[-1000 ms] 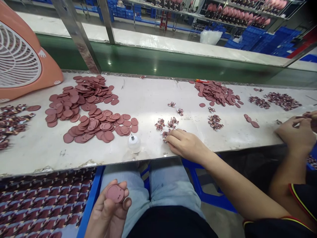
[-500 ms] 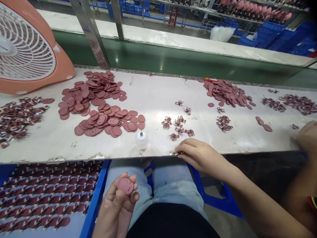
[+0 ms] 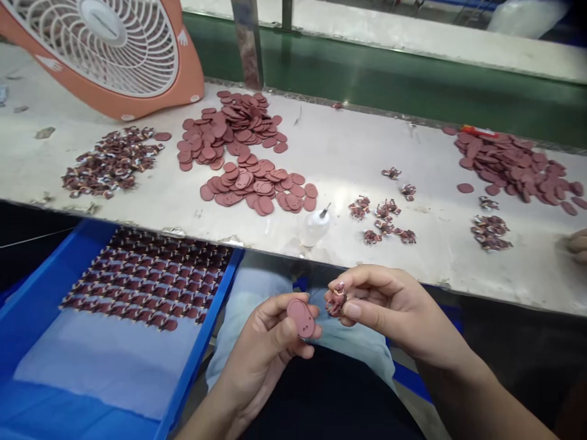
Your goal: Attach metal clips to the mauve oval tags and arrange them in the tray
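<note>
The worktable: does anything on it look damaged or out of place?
Its front edge looks chipped and peeling above the blue tray, probably from wear. One flat reddish disc lies beside the pile of small brown pieces, apart from the disc piles, so it looks like a stray.

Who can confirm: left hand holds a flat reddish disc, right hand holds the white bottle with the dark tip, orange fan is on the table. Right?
One error: the right hand holds a small dark-red piece. The white bottle is on the table; see head view. The left hand does hold the disc, and the fan is on the table.
</note>
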### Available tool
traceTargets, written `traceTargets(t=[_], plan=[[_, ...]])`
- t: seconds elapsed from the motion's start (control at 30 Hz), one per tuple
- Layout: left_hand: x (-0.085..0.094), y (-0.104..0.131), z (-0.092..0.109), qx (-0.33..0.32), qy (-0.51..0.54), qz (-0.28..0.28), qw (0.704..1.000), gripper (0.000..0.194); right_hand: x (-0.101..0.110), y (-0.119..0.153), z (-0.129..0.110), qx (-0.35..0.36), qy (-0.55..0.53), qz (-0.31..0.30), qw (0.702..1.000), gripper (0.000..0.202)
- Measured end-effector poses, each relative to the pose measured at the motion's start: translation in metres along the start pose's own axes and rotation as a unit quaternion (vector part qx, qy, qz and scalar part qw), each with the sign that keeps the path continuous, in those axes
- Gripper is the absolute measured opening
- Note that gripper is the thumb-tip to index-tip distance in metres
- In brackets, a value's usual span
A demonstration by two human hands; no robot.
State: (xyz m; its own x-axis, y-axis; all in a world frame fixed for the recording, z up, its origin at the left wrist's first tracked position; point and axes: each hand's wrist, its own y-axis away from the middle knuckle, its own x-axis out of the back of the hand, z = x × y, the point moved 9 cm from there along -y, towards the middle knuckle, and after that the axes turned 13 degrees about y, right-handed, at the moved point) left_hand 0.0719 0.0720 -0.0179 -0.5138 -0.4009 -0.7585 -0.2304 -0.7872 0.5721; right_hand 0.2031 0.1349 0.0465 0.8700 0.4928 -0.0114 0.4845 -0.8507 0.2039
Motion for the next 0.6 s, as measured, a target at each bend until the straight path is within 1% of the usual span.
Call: traceTargets(t=[0.07, 0.13, 0.2, 0.27, 0.4, 0.6], plan=[[0.0, 0.002, 0.001, -0.002, 0.003, -0.02, 1.0, 0.031, -0.007, 0.0, -0.01, 0.012, 0.033, -0.011, 0.999, 0.014], [-0.001, 0.003, 0.001, -0.001, 0.007, -0.032, 0.999, 0.031, -0.011, 0.0, -0.023, 0.045, 0.103, -0.012, 0.994, 0.017], [-0.002, 0.004, 0.0, 0.002, 0.007, -0.041, 0.999, 0.031, -0.015, -0.001, -0.036, 0.085, 0.174, -0.012, 0.981, 0.02], [-0.004, 0.004, 0.0, 0.006, 0.007, -0.05, 0.999, 0.031, -0.018, -0.003, -0.042, 0.109, 0.223, -0.014, 0.969, 0.02], [-0.008, 0.004, 0.001, 0.01, 0.006, -0.065, 0.998, 0.031, -0.023, -0.004, -0.043, 0.117, 0.272, -0.021, 0.955, 0.014], [-0.01, 0.003, 0.003, 0.012, 0.009, -0.066, 0.998, 0.03, -0.026, -0.002, -0.043, 0.127, 0.31, -0.031, 0.942, 0.008]])
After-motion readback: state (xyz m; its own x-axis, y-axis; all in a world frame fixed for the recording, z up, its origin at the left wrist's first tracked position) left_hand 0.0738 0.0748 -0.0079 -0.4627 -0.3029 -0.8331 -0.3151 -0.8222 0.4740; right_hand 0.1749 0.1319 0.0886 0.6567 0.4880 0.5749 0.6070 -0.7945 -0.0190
